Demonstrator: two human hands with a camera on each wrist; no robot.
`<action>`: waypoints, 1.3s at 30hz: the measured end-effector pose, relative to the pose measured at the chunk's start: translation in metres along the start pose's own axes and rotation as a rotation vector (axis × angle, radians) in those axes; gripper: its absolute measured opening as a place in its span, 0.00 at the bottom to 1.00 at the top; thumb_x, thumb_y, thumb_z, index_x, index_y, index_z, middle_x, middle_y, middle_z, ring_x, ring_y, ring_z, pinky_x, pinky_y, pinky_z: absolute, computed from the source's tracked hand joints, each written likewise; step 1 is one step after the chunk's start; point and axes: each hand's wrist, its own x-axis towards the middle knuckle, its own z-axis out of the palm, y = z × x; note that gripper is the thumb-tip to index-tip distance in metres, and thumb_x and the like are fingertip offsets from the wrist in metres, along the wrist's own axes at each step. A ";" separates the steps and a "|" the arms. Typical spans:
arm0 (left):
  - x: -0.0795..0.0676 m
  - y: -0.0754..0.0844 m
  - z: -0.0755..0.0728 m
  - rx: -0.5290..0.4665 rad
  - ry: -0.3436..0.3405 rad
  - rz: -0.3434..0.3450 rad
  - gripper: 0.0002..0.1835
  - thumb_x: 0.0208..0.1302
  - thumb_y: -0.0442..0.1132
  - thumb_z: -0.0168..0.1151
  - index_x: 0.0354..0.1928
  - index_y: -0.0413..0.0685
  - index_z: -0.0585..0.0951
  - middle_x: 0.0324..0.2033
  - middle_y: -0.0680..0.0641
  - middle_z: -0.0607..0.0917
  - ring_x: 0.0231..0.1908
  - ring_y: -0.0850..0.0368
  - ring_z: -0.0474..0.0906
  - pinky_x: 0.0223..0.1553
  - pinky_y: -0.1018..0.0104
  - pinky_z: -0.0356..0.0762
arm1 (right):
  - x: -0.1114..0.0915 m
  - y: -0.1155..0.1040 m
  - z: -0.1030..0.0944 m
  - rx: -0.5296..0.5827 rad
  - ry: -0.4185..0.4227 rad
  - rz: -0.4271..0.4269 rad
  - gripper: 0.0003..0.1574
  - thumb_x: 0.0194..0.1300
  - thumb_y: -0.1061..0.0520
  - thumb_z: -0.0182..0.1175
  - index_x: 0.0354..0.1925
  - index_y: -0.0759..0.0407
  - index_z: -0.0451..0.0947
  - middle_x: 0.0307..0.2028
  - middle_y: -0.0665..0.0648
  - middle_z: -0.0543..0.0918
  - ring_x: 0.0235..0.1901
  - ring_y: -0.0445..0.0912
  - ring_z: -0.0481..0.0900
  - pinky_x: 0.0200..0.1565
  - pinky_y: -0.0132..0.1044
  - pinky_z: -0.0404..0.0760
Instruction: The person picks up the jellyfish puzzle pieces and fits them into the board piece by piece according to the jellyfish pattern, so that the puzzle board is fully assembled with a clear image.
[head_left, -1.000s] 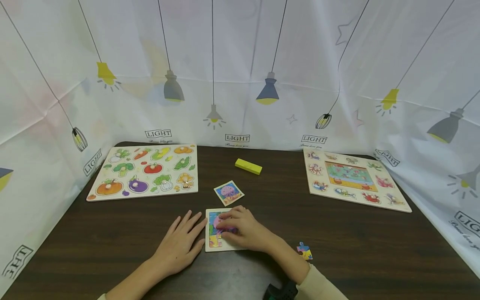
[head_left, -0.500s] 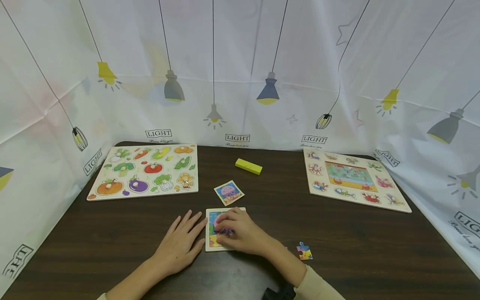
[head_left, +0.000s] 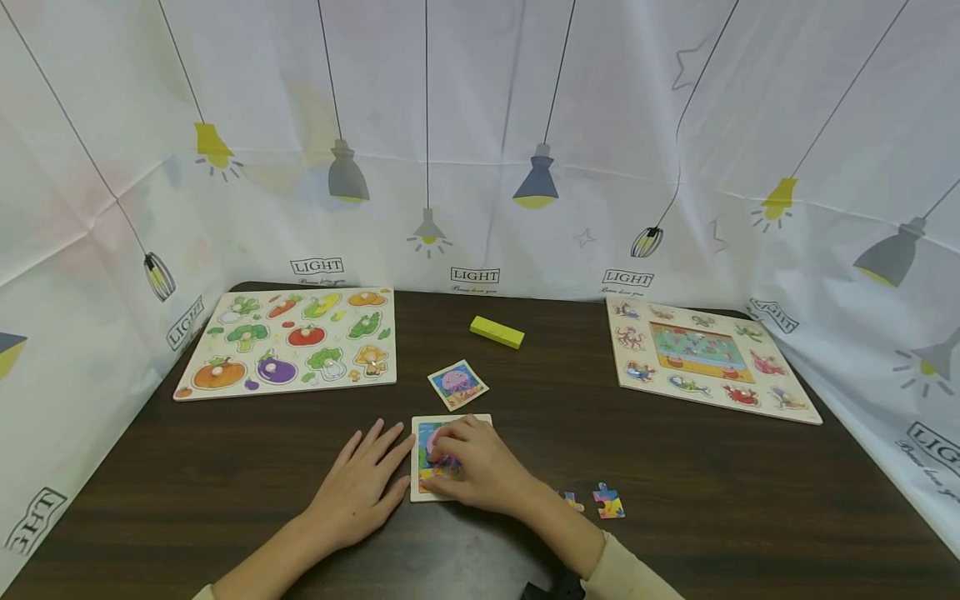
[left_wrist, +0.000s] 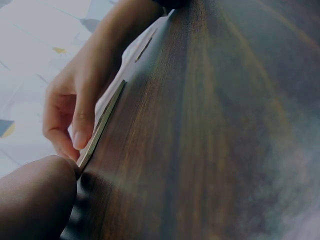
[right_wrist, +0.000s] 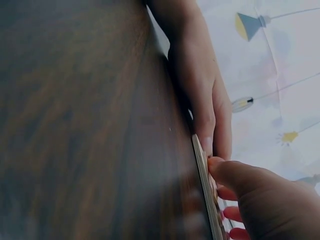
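A small jigsaw board [head_left: 450,418] with a pale wooden rim and a pink sea-creature picture lies in the middle of the table. My left hand [head_left: 358,492] rests palm down with fingers spread, fingertips right at the board's left edge. Over the puzzle picture, my right hand [head_left: 480,467] has bent fingers and its thumb touching the lower left part; I cannot tell whether it pinches a piece. It hides the board's right half. In the right wrist view, the thumb [right_wrist: 235,175] sits on the board's face. Two loose jigsaw pieces [head_left: 609,502] lie beside the right forearm, one partly hidden.
Behind the board lies a small picture card [head_left: 457,386], with a yellow block [head_left: 497,333] farther back. A vegetable peg puzzle [head_left: 285,346] lies at back left, a sea-animal puzzle [head_left: 708,358] at back right. A white lamp-print cloth [head_left: 480,125] hangs behind the dark table [head_left: 697,492].
My right hand has shifted slightly left over the puzzle board, its thumb now over the lower left part. A second loose piece has come into sight beside the forearm. The left hand stays put.
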 end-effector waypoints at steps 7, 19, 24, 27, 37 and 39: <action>0.000 0.000 0.001 0.009 0.001 -0.002 0.27 0.65 0.51 0.51 0.64 0.50 0.68 0.64 0.44 0.65 0.65 0.42 0.54 0.62 0.43 0.51 | 0.002 -0.005 0.002 -0.038 -0.005 0.060 0.16 0.49 0.40 0.68 0.28 0.47 0.77 0.40 0.46 0.78 0.43 0.41 0.70 0.42 0.37 0.71; 0.000 -0.001 0.001 0.003 0.005 -0.003 0.27 0.65 0.51 0.51 0.64 0.50 0.68 0.64 0.44 0.65 0.65 0.43 0.54 0.62 0.43 0.50 | 0.003 -0.010 -0.001 -0.089 -0.015 0.096 0.16 0.47 0.39 0.68 0.24 0.46 0.78 0.42 0.46 0.80 0.41 0.42 0.71 0.42 0.39 0.70; 0.000 -0.001 0.000 -0.004 0.004 -0.001 0.27 0.65 0.51 0.51 0.64 0.50 0.68 0.64 0.44 0.65 0.65 0.42 0.54 0.62 0.43 0.50 | 0.002 -0.009 0.000 -0.118 -0.010 0.104 0.17 0.46 0.37 0.68 0.25 0.46 0.80 0.43 0.47 0.81 0.42 0.42 0.72 0.42 0.39 0.70; 0.000 -0.001 0.000 -0.003 0.003 -0.003 0.27 0.65 0.51 0.51 0.64 0.50 0.68 0.64 0.44 0.65 0.65 0.42 0.54 0.62 0.43 0.50 | 0.003 -0.010 0.000 -0.130 -0.009 0.107 0.17 0.46 0.37 0.68 0.25 0.46 0.80 0.43 0.47 0.81 0.41 0.42 0.72 0.42 0.38 0.71; 0.000 0.000 -0.001 -0.013 -0.029 -0.018 0.29 0.66 0.55 0.49 0.65 0.51 0.66 0.64 0.45 0.64 0.66 0.43 0.53 0.62 0.43 0.49 | 0.004 -0.016 -0.004 -0.189 -0.047 0.113 0.17 0.49 0.35 0.65 0.22 0.44 0.80 0.43 0.47 0.82 0.41 0.42 0.73 0.42 0.40 0.73; 0.000 0.000 -0.001 -0.013 -0.035 -0.019 0.29 0.66 0.56 0.47 0.65 0.51 0.66 0.65 0.45 0.64 0.66 0.43 0.53 0.62 0.43 0.49 | 0.003 -0.015 -0.003 -0.183 -0.037 0.108 0.17 0.49 0.35 0.65 0.23 0.44 0.79 0.43 0.46 0.82 0.41 0.42 0.73 0.41 0.39 0.73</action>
